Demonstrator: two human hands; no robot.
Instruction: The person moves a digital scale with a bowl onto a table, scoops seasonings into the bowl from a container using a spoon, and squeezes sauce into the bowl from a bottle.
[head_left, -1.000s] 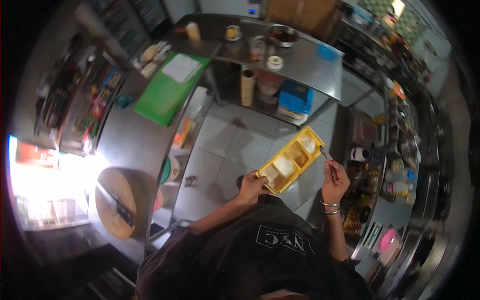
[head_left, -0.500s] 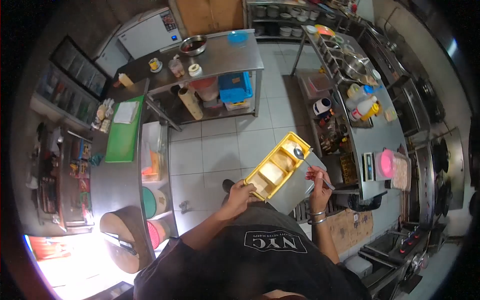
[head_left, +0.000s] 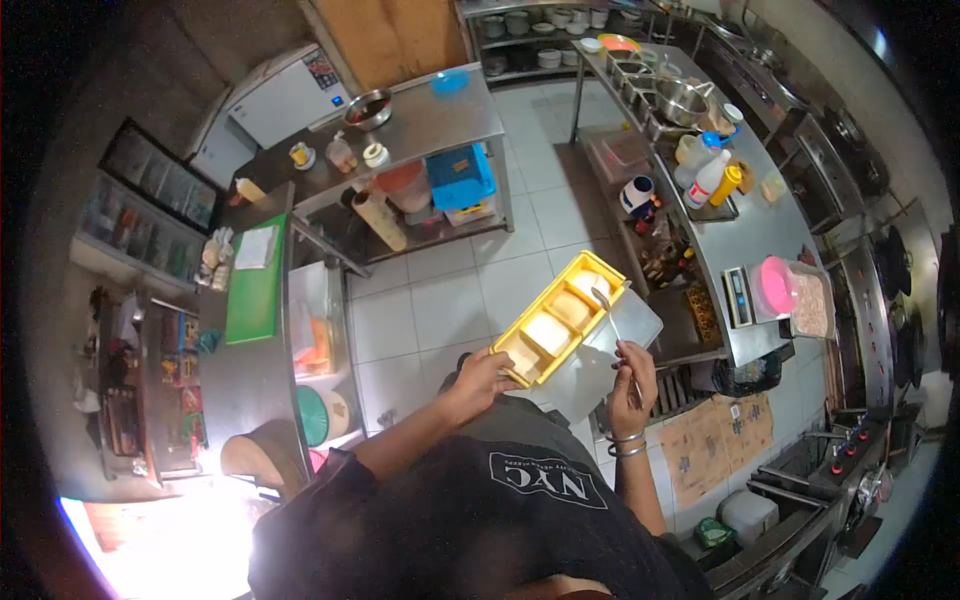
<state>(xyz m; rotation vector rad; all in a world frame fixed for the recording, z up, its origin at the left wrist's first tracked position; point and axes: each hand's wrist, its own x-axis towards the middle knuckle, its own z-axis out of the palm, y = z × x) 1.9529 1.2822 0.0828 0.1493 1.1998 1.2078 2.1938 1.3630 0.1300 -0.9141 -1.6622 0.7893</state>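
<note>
My left hand [head_left: 480, 383] grips the near left end of a yellow divided seasoning box [head_left: 541, 372], held tilted in front of me. Pale powders lie in its compartments, one whiter [head_left: 548, 334] and one more tan [head_left: 571, 309]. In my right hand [head_left: 634, 376], bangles at the wrist, is a metal spoon [head_left: 614, 325] held by its handle. The spoon's bowl is over the far right compartments; whether it touches powder, I cannot tell.
To the right runs a steel counter with a pink bowl [head_left: 773, 286], a scale [head_left: 737, 297], bottles [head_left: 707, 180] and a steel pot [head_left: 682, 100]. A green cutting board [head_left: 252, 290] lies on the left counter. A blue-lidded bin [head_left: 461, 178] sits under the back table.
The camera view has shifted and turned a little. The spoon has turned, its bowl now seen more edge-on, and my right hand sits lower along the handle.
</note>
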